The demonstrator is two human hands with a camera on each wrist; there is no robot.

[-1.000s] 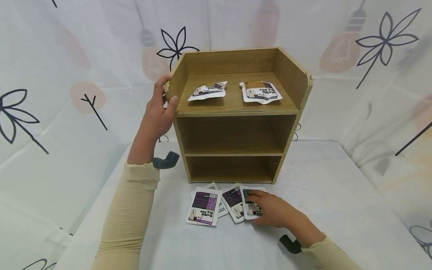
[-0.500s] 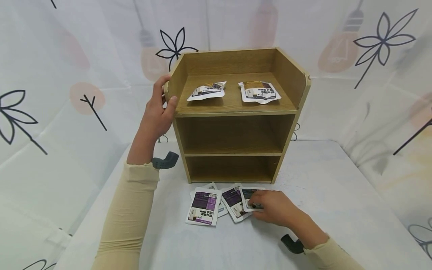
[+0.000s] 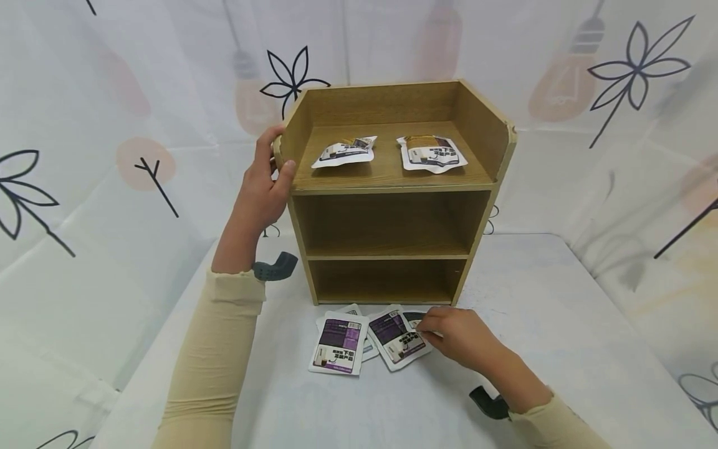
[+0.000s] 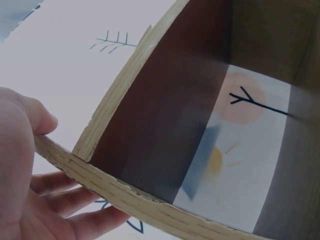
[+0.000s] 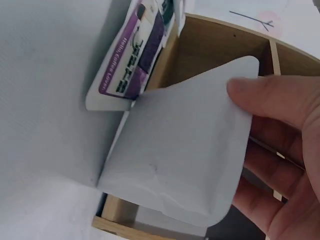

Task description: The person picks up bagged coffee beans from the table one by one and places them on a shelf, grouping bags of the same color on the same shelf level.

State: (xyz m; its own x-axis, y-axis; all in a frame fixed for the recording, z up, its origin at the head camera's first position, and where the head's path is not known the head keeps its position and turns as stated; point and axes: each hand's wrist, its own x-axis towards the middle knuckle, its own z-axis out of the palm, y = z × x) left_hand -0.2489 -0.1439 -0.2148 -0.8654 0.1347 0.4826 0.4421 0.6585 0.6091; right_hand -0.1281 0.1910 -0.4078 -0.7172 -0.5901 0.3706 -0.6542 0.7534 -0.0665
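Note:
My left hand [image 3: 277,154] grips the front top corner of the left side panel of a wooden shelf unit [image 3: 392,218]; the left wrist view shows my left hand [image 4: 60,170] with thumb and fingers curled round that panel edge [image 4: 125,195]. On the table in front of the unit, my right hand [image 3: 425,328] pinches a white packet [image 3: 413,319] and tilts it up off the table. In the right wrist view that packet [image 5: 180,155] shows its blank back, held by my right hand [image 5: 260,125]. Beside it lie purple-labelled packets [image 3: 395,337] [image 3: 336,343].
Two more packets [image 3: 343,151] [image 3: 433,151] lie on the unit's top shelf. Its middle and bottom shelves hold nothing visible. The white table [image 3: 561,324] runs out to the right; patterned cloth walls [image 3: 112,125] close in on all sides.
My right hand went from lying flat on the rightmost packet to pinching it and lifting its edge, drawing slightly toward the shelf. The left hand has not moved.

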